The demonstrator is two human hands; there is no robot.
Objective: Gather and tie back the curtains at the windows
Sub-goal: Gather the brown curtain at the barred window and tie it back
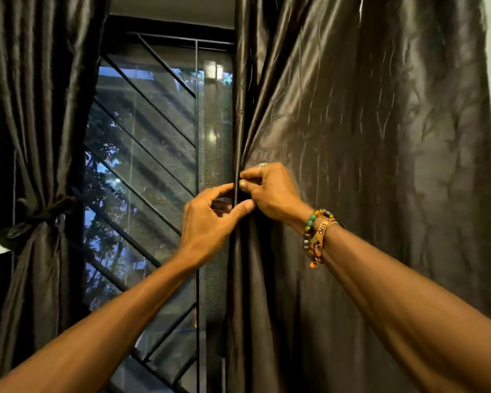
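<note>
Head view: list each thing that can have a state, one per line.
left curtain: gathered, tied back.
tieback: wrapped round the left curtain.
right curtain: hanging loose, not tied.
left hand: pinches the right curtain's edge.
right hand: pinches the same edge, higher.

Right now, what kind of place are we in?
Likely a room in a home, beside a window. The left curtain is tied back, the right curtain hangs untied, and a metal window grille shows trees outside.
</note>
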